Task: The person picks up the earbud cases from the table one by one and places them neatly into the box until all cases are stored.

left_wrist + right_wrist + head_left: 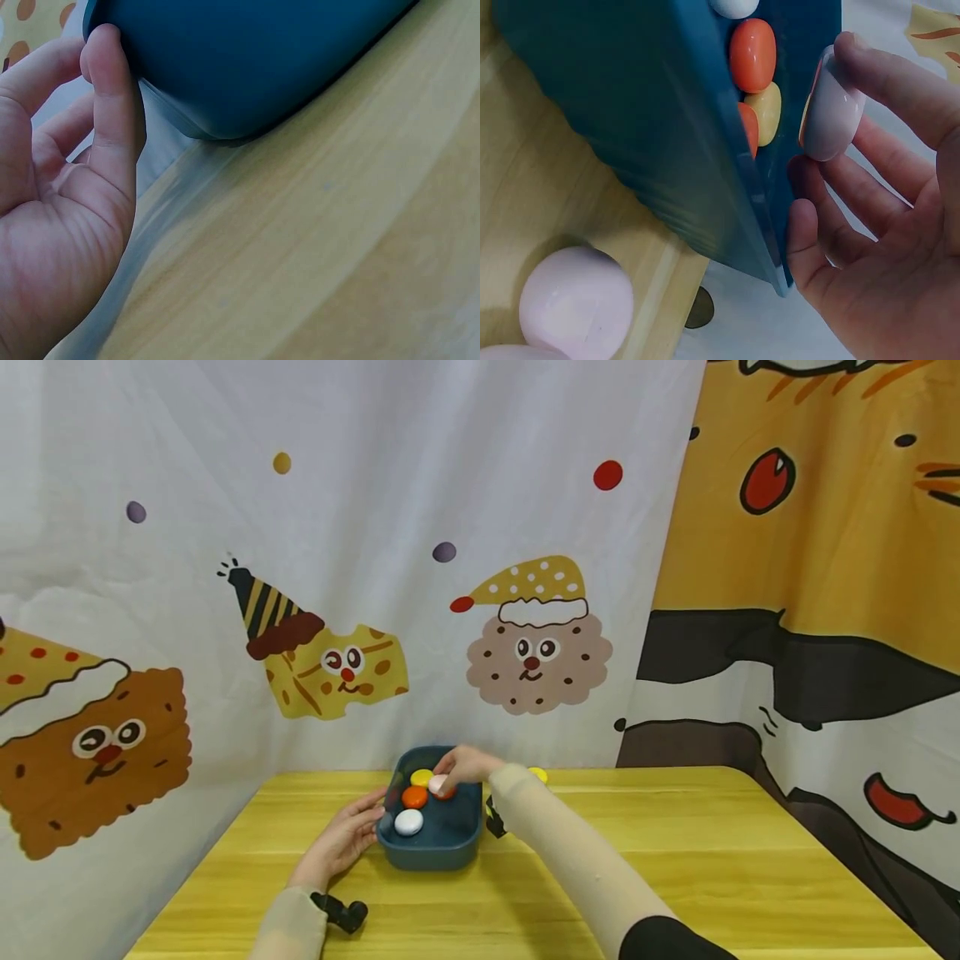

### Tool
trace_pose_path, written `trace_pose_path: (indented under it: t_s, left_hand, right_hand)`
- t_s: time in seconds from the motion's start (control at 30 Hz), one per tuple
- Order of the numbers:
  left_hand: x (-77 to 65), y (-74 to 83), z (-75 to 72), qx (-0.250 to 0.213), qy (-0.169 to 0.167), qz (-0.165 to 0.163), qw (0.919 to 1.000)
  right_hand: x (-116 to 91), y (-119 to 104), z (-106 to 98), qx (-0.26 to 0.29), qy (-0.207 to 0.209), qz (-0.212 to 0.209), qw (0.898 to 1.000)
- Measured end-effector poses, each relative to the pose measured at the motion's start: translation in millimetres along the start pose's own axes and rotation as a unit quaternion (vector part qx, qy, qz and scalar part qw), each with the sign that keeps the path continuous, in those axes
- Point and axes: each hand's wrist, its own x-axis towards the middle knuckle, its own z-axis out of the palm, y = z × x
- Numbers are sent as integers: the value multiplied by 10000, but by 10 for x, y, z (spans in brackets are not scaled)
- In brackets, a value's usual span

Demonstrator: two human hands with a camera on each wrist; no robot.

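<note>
A dark teal open bin (433,857) stands on the table. Inside lie smooth rounded pebble-shaped pieces: a white one (408,822), an orange one (414,797) and a yellow one (422,777). Over the bin's far right part, my right hand (468,766) pinches a pale pinkish-white piece (836,112) between thumb and fingers. An orange edge shows beside this piece, and another orange piece (748,127) lies lower in the bin. My left hand (347,835) touches the bin's left side; in the left wrist view its fingertips meet near the rim corner.
Beyond the right forearm, a yellow piece (538,774) shows partly on the wooden table (675,860). Pale pink rounded pieces (577,304) sit on the table beside the bin in the right wrist view. A printed curtain (420,485) hangs behind the table.
</note>
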Motion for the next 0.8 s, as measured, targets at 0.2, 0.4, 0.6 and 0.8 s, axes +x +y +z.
trace_pose_path:
  t_s: [0.2,0.4,0.6,0.8]
  left_hand:
    - [1,-15,-1,81,6,38,10000]
    - [7,-23,5,35,69,0,10000]
    - [16,-28,-5,67,-3,10,10000]
    - [16,-23,-7,77,-11,38,10000]
  right_hand:
    - [-5,-15,36,95,0,76,9999]
    - [-19,-42,75,182,58,29,9998]
    - [13,-23,116,43,12,-11,10000]
    - [68,4,105,128,-12,7,9999]
